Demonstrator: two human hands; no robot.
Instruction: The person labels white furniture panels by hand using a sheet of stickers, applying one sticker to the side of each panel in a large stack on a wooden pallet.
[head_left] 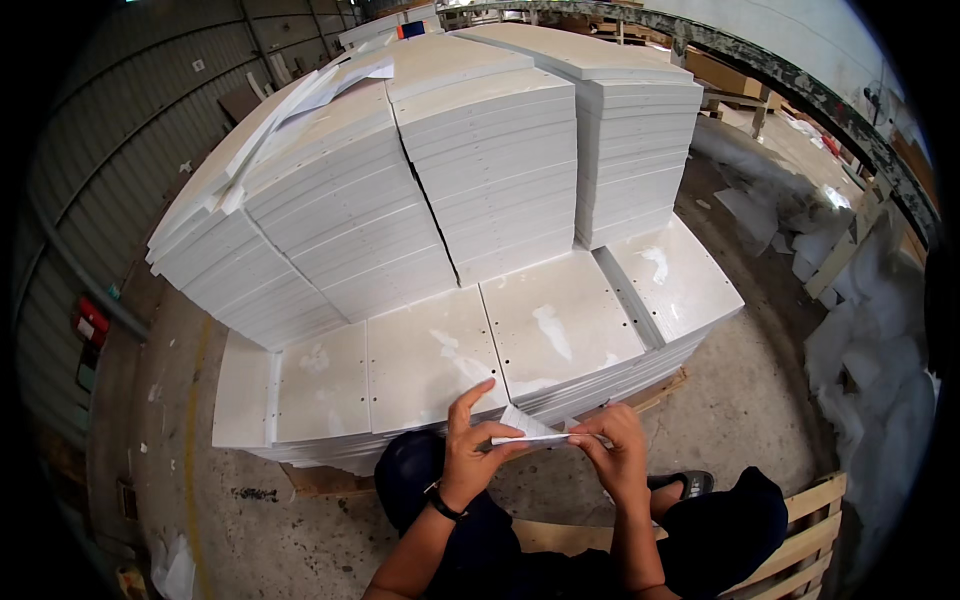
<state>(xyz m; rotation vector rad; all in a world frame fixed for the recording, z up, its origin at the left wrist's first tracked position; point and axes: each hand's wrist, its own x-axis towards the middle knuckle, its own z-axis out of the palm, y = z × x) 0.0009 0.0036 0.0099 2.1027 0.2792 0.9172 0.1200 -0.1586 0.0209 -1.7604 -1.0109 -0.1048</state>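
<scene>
Hands raised, pinching paper sheet between.

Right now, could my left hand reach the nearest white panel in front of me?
Probably yes: the left hand hovers just before the near white panel, nothing between them, though both hands hold a small white sheet.

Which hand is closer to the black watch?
Left. The black watch sits on the wrist just below the left hand. The right hand is off to the watch's right, pinching the other end of the small white paper piece both hands hold.
</scene>
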